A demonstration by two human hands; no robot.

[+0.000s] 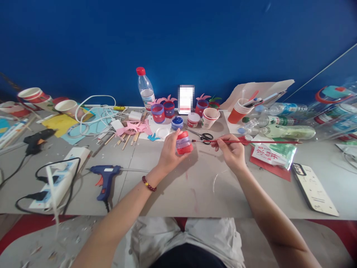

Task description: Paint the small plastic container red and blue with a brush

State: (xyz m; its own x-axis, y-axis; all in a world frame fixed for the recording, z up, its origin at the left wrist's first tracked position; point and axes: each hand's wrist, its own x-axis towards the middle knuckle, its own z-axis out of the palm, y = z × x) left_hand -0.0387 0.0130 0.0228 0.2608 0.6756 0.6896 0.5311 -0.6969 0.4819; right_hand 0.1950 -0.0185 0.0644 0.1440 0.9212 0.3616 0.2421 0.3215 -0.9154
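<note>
Between the thumb and fingers of my left hand point(169, 154) is a small cup point(183, 142), banded red, pale purple and red. My right hand point(231, 152) pinches a long red-handled paintbrush point(264, 142), held level, its tip close to the cup's right side; whether they touch I cannot tell. Behind the cup stand an open jar of blue paint point(177, 122), a jar of red paint point(193, 120) and a white paper cup point(209, 118). Black-handled scissors point(205, 138) lie just beyond my right fingers.
Painted cups with paper tops point(158, 113) line the back beside a capped bottle point(145, 89). At left lie a blue glue gun point(105, 180) and a power strip point(61, 178). On the right are stacked cups with pens point(240, 110), plastic bottles point(288, 131) and a phone point(315, 190).
</note>
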